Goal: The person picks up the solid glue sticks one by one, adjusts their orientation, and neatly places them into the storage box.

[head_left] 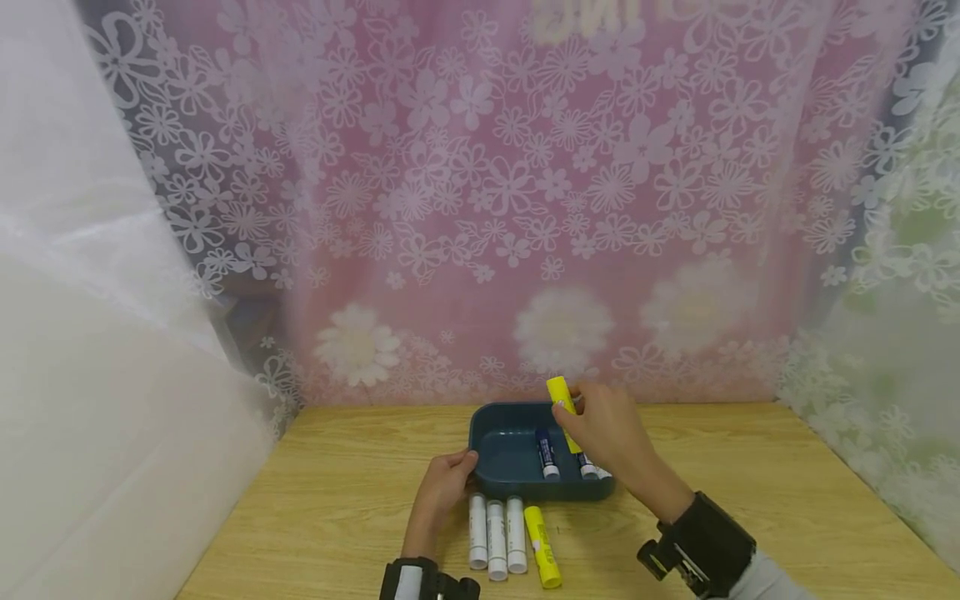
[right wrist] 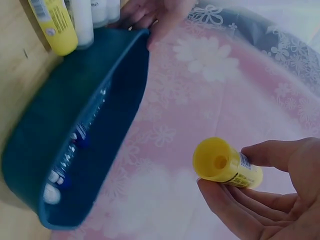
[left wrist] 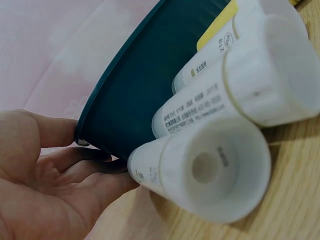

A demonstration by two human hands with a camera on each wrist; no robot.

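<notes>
My right hand [head_left: 613,429] pinches a yellow glue stick [head_left: 558,392] between thumb and fingers, above the right part of a dark teal bin [head_left: 525,490]. In the right wrist view the held stick's hollow yellow end [right wrist: 212,160] faces the camera. My left hand [head_left: 441,490] grips the bin's near left corner; the left wrist view has the thumb at the rim [left wrist: 82,127] and the other fingers below it. Inside the bin lie dark blue glue sticks with white ends [head_left: 547,454], partly hidden by my right hand, and a white end [head_left: 603,473] at the right.
Three white glue sticks [head_left: 497,542] lie side by side on the wooden table [head_left: 337,500], just in front of the bin. Beside them on the right is another yellow glue stick [head_left: 542,546]. A flowered translucent curtain [head_left: 480,208] hangs behind the table's far edge.
</notes>
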